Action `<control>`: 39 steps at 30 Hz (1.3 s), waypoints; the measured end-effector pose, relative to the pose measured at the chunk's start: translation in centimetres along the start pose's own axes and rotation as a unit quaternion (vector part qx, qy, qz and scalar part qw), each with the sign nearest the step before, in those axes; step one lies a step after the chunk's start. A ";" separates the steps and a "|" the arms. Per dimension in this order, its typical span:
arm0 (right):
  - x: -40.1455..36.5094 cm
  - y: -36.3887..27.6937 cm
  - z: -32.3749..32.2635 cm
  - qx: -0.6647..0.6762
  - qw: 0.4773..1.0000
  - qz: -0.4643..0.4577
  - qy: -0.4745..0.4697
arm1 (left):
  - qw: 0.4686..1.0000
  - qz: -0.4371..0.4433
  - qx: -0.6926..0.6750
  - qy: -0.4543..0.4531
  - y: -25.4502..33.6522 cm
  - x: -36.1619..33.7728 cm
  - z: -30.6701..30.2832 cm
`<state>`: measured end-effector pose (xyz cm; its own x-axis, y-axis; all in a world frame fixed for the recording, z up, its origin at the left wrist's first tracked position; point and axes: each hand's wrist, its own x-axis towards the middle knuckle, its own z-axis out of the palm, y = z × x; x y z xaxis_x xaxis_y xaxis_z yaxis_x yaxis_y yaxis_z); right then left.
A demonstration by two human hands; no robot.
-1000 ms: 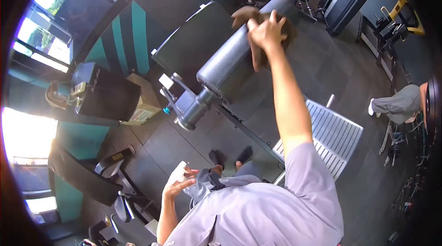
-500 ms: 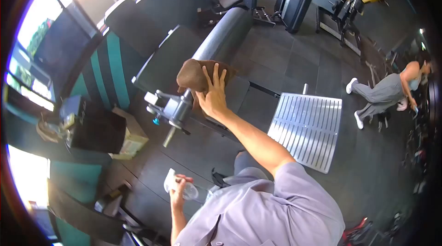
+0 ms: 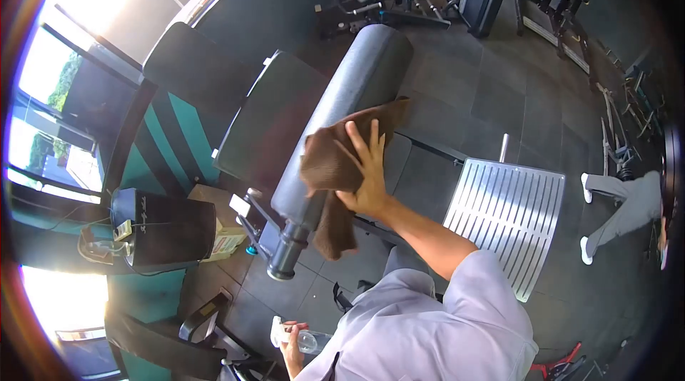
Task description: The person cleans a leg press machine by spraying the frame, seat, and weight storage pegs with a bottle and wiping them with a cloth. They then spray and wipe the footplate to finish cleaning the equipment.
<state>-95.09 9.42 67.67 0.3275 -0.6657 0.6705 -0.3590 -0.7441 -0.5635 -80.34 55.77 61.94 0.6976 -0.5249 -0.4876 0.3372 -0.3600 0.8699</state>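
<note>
A brown cloth (image 3: 327,161) is draped over the long black padded roller (image 3: 357,81) of a gym machine. My right hand (image 3: 371,185) holds the cloth against the roller with its fingers spread over it. One end of the cloth hangs down beside the roller, below my thumb. Low in view, close to my body, my left hand (image 3: 291,342) is closed around the neck of a clear spray bottle (image 3: 308,342) with a white head. The bottle's lower part runs toward my shirt.
A slatted metal footplate (image 3: 506,217) stands to the right of the roller. At the roller's near end is a metal fitting (image 3: 285,256). A black box-shaped unit (image 3: 164,227) is at left. Another person's legs (image 3: 621,210) show at far right.
My right hand and the cloth have moved from the roller's near end farther up along it. The cloth is more spread out. My left hand still holds the bottle. The view has shifted.
</note>
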 end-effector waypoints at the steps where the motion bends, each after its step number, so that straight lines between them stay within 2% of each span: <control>1: 1.8 -1.1 -0.8 -0.021 0.999 0.001 -0.030 | 1.000 -0.005 -0.002 -0.004 0.1 0.4 0.4; 2: 4.1 -2.6 -1.1 -0.057 0.994 0.016 -0.089 | 1.000 -0.011 -0.006 -0.008 0.1 0.5 1.0; 3: 6.2 -3.5 -0.5 -0.073 0.991 0.013 -0.111 | 1.000 0.021 0.018 -0.006 1.6 0.5 2.9; 4: 8.1 -4.4 0.5 -0.101 0.987 0.008 -0.128 | 1.000 0.000 0.015 -0.004 2.8 0.6 4.1; 5: 10.2 -5.6 1.3 -0.161 0.963 0.023 -0.212 | 1.000 -0.010 0.012 -0.002 3.0 1.0 4.7; 6: 11.3 -5.9 3.2 -0.167 0.951 0.008 -0.261 | 1.000 -0.016 0.010 0.001 3.2 1.5 5.2; 8: 14.2 -6.5 5.9 -0.068 0.876 0.082 -0.470 | 1.000 0.005 0.008 0.007 3.7 1.9 6.5; 10: 13.0 -6.3 5.2 -0.061 0.881 0.026 -0.468 | 1.000 0.013 0.007 0.018 4.1 2.2 6.9; 12: 10.5 -5.9 1.7 -0.078 0.923 -0.053 -0.374 | 0.999 0.005 0.000 0.036 3.6 2.7 6.8; 14: 8.1 -3.9 -1.2 -0.030 0.964 -0.070 -0.254 | 0.999 -0.011 -0.005 0.050 4.1 2.6 6.6; 16: 9.7 0.5 -2.6 -0.061 0.979 -0.029 -0.194 | 0.998 -0.013 0.014 0.057 4.5 2.2 6.4; 18: 13.7 6.0 -4.2 -0.094 0.990 0.079 -0.069 | 0.998 -0.025 0.025 0.061 5.0 1.6 6.3; 19: 15.3 10.6 -2.5 0.025 0.996 0.068 0.059 | 0.997 -0.031 0.030 0.067 4.6 1.5 5.7; 20: 17.4 13.7 -2.5 -0.163 0.983 0.086 0.000 | 0.997 -0.035 0.028 0.066 4.2 1.6 5.2; 21: 19.4 15.2 -2.2 -0.194 0.969 0.152 0.020 | 0.997 -0.039 0.025 0.062 3.8 1.7 4.8; 23: 21.2 19.7 -0.8 -0.165 0.968 0.190 -0.018 | 0.998 -0.046 0.007 0.048 3.8 1.5 4.6; 25: 20.1 17.6 -0.7 -0.177 0.970 0.160 0.040 | 0.998 -0.044 0.010 0.045 3.1 1.7 3.8; 26: 18.1 15.0 -0.7 -0.173 0.974 0.109 0.095 | 0.998 -0.039 0.010 0.042 3.0 2.2 3.6; 28: 13.0 6.8 -2.3 -0.138 0.980 0.139 -0.017 | 0.998 -0.042 0.016 0.033 3.3 2.5 3.8; 31: 2.8 -3.0 -2.7 0.080 0.984 0.143 -0.075 | 0.998 -0.042 0.040 0.024 3.8 3.0 4.5; 32: -1.6 -4.4 -0.9 0.121 0.984 0.122 -0.054 | 0.998 -0.040 0.044 0.022 3.9 3.2 4.7; 33: -5.1 -6.5 0.1 0.166 0.970 0.161 -0.075 | 0.998 -0.037 0.049 0.021 4.0 3.3 4.8; 36: -6.8 -5.4 1.9 0.277 0.944 0.181 0.005 | 0.998 -0.020 0.067 -0.001 5.3 3.5 5.8; 37: -4.4 -3.8 1.0 0.212 0.961 0.179 0.013 | 0.998 -0.027 0.061 -0.006 5.0 3.9 5.5; 38: -1.7 -1.2 0.2 0.222 0.958 0.175 0.042 | 0.997 -0.037 0.072 -0.007 4.7 4.2 5.1; 39: 0.9 1.3 -0.2 0.239 0.954 0.168 0.065 | 0.996 -0.004 0.084 -0.013 4.5 4.3 5.3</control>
<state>-95.47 7.90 67.63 0.1407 -0.8821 0.4495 0.0245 -0.4507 -0.8923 -79.17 47.85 63.37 0.6787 -0.5402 -0.4976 0.2307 -0.4865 0.8427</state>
